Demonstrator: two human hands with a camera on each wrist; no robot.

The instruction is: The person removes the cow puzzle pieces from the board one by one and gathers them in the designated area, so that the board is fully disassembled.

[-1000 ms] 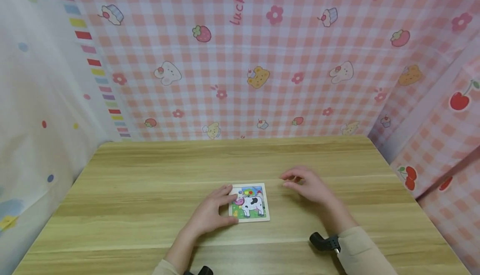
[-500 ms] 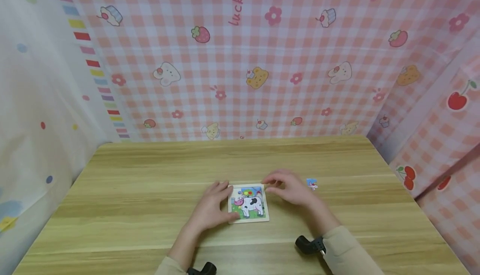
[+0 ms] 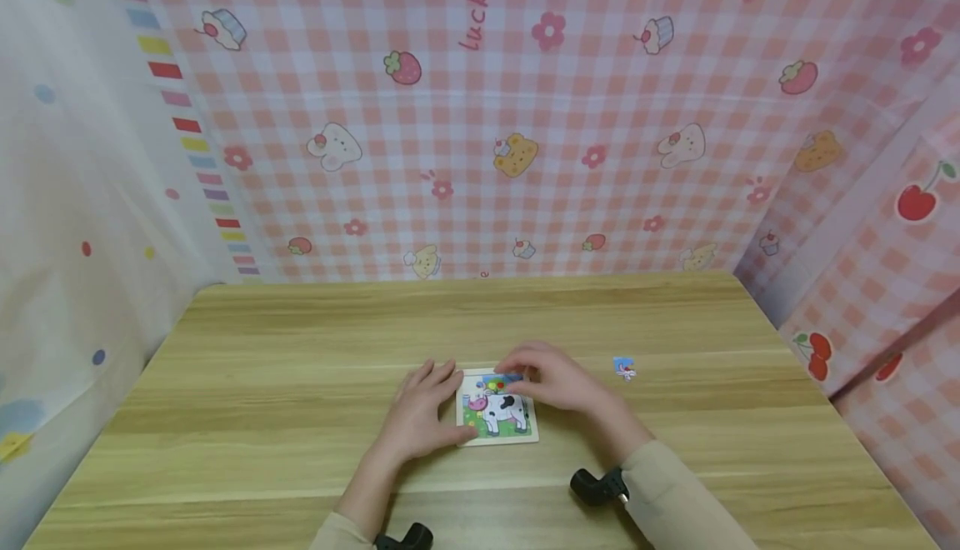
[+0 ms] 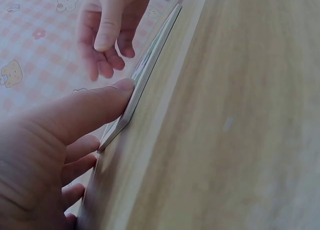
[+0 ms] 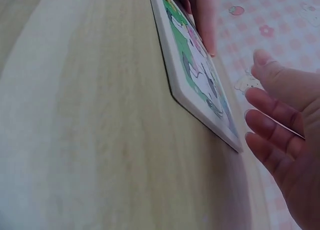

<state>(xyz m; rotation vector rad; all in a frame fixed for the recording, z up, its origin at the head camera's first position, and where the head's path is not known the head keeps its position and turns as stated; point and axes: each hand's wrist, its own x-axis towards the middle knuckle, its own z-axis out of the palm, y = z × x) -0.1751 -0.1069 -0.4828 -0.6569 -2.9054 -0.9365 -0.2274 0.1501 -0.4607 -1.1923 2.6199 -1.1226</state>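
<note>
A square jigsaw puzzle [image 3: 506, 411] with a cow picture in a pale frame lies flat on the table. My left hand [image 3: 420, 417] holds it at its left side, thumb on the near left corner and fingers spread at the far left corner. In the left wrist view that thumb presses on the frame's edge [image 4: 145, 82]. The right hand [image 3: 551, 377] hovers over the puzzle's far right corner, fingers loosely bent, thumb apart and no piece visible between them. A bare pale patch shows at the picture's upper left. One loose blue puzzle piece [image 3: 624, 368] lies to the right.
The wood-grain table [image 3: 300, 342] reaches back to a pink checked cloth [image 3: 450, 225]. A white dotted cloth [image 3: 90, 200] hangs at the left, and a cherry-print cloth [image 3: 907, 267] at the right. Black devices [image 3: 600, 486] are worn at both wrists.
My right hand has moved left from the table beside the puzzle to over its far right corner, uncovering the loose piece. The left hand stays at the frame, its fingers shifting slightly.
</note>
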